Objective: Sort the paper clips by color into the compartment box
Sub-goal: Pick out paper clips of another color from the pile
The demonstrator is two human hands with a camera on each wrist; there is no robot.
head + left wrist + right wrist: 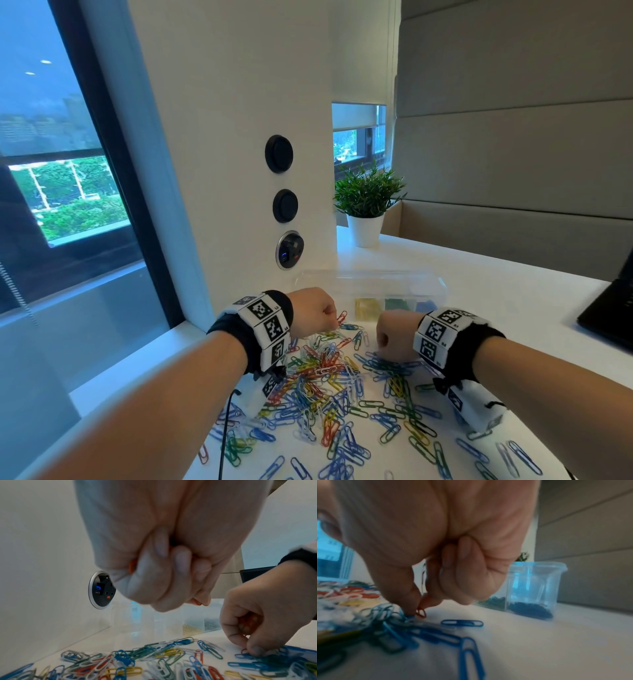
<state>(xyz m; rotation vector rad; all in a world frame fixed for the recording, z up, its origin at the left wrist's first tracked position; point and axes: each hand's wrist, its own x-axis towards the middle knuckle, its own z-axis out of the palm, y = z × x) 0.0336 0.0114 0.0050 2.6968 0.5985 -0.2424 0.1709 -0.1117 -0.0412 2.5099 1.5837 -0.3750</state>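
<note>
A heap of mixed paper clips (329, 380) in red, blue, green, yellow and white covers the white table. Behind it stands the clear compartment box (431, 286), with yellow, green and blue clips in separate cells. My left hand (327, 317) hovers above the heap's far edge, its fingers curled into a fist around red clips (131, 566); one red clip (341, 318) sticks out. My right hand (419, 604) reaches down to the heap's right side and pinches a red clip (421, 612) among blue ones (462, 623). More red shows inside its curled fingers (247, 623).
A white wall panel with a round socket (289, 249) rises just left of the box. A potted plant (365, 205) stands at the back. A black laptop (613, 308) sits at the right edge. A window ledge runs along the left.
</note>
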